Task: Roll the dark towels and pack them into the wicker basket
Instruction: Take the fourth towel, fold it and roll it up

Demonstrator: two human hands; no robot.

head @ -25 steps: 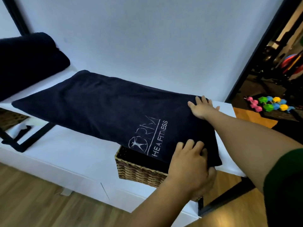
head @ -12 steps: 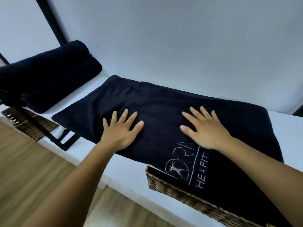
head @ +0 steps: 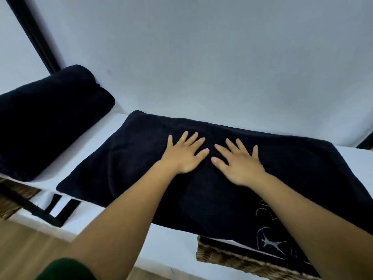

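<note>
A dark navy towel [head: 131, 158] lies spread flat on the white bench [head: 84, 150], its near right part with a pale printed logo draping over the wicker basket [head: 228, 257]. My left hand [head: 183, 154] and my right hand [head: 236, 160] both press flat on the towel's middle, fingers spread, close beside each other. A rolled dark towel [head: 46, 122] lies at the bench's far left, against the wall.
The white wall [head: 201, 57] rises right behind the bench. A black frame [head: 58, 213] and another wicker piece [head: 8, 205] sit at the lower left. Wooden floor [head: 24, 245] lies below the bench front.
Both hands slid along the towel from its right end to its middle and drew closer together. The view moved left and nearer the bench.
</note>
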